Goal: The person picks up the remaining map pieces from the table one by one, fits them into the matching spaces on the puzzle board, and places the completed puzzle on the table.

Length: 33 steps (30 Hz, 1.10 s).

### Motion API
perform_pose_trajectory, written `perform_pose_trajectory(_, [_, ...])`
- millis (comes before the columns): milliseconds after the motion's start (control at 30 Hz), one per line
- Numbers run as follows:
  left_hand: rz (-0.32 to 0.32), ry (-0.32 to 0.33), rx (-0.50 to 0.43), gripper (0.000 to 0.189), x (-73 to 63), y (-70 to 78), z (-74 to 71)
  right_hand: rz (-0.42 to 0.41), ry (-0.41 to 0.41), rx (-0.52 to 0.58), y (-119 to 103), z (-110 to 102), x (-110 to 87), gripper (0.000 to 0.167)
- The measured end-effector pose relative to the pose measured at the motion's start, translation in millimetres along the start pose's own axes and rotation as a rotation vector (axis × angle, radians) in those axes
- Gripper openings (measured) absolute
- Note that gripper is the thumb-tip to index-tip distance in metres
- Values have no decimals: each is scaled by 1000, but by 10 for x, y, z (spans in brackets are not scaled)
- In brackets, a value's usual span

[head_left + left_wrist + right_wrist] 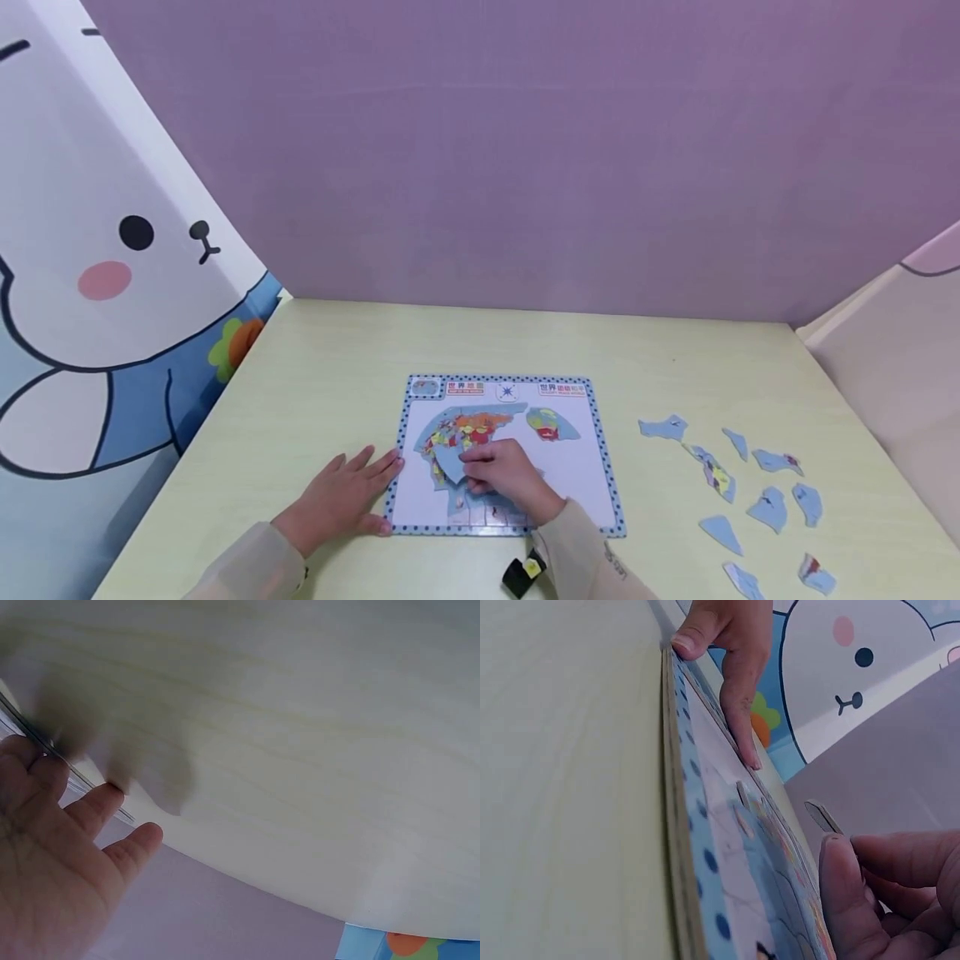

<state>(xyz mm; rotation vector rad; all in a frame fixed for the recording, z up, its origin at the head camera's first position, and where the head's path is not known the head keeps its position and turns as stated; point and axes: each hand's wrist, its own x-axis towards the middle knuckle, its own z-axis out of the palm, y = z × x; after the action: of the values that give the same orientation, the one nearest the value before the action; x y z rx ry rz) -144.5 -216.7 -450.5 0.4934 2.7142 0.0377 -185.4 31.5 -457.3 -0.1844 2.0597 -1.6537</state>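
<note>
Pale beige sleeves (588, 554) reach in from the bottom of the head view, with a small black block bearing a yellow patch (519, 575) just beside the right cuff. Beyond them, a white rectangular puzzle board with a blue dotted border (581, 500) lies flat on a light wood-grained table (337, 350).

The left hand (337, 498) rests at the board's left edge, its fingers spread apart. In the right wrist view, its thumb touches the border near one corner and a fingertip touches the rim further along. The right hand (510, 475) is over the middle of the board, thumb and index finger pinching a thin, plain light-blue puzzle piece (450, 462); its other fingers are curled in. The right wrist view shows this piece edge-on, raised clear of the board.

Joined map pieces with blue sea and orange, red and yellow land (487, 425) cover much of the board's left half, partly hidden by the right hand and the held piece. Apart from them, towards the upper right, sits a rounded blue patch with green, yellow and red land (552, 423). Loose blue map pieces (768, 510), some with coloured land, lie scattered on the table to the right of the board.

Behind the table stands a plain mauve panel (525, 167); at left is a panel printed with a white cartoon animal (67, 183).
</note>
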Motion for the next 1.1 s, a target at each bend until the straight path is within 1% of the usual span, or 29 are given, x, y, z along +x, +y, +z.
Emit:
perform_pose_trajectory(233, [-8,-5,-12,84,-2,5,13,6,-35,4,17,66,6,24])
perform_pose_trajectory(467, [1,10,-18,84,5,16,24,20,-17,43,2,139,20,23])
perform_pose_trajectory(633, [5,18,-15,84,8,18,35,31,0,9,-22,215,39,24])
perform_pose_trajectory(933, [5,10,-28,84,-22,-6,13,44,10,-54,-67,381,109,25])
perform_pose_trajectory(1100, [24,23,-33,84,-27,-17,10,42,19,-78,-61,437,130,27])
